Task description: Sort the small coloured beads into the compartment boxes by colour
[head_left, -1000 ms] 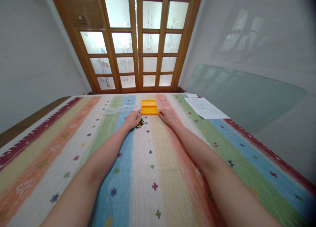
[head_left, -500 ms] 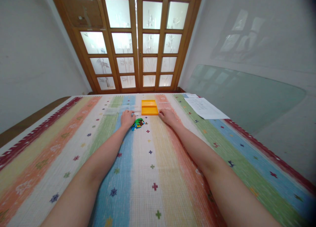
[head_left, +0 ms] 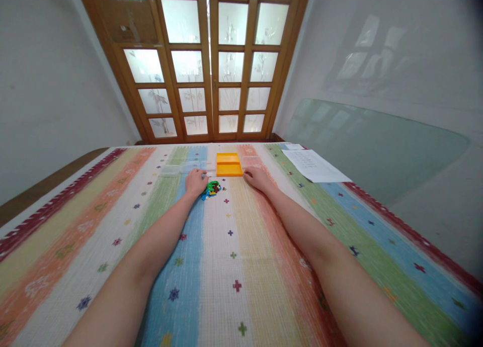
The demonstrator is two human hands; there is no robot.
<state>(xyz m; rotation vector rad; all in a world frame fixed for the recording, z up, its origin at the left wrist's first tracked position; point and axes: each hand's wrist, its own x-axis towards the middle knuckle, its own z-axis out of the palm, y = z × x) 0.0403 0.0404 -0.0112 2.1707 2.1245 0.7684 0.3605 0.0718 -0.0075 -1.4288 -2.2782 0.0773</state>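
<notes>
My left hand (head_left: 195,181) rests on the cloth with its fingers curled together, just left of a pile of small green, blue and brown pieces (head_left: 212,189). Whatever its fingertips hold, if anything, is too small to make out. Beyond the pile lies an orange two-part tray (head_left: 229,170), its lid or second part toward the back. My right hand (head_left: 255,178) is closed near the tray's front right corner, and its fingertips are too small to show whether anything is between them. A clear plastic box (head_left: 170,170) is left of my left hand.
A striped tablecloth (head_left: 222,296) covers the table. Sheets of printed paper (head_left: 314,166) lie at the back right. Another clear plastic piece (head_left: 251,161) lies just right of the tray. Wooden doors with glass panes stand behind the table.
The small light blue thing seen at my left fingertips earlier no longer shows clearly. Both hands have stayed in nearly the same place.
</notes>
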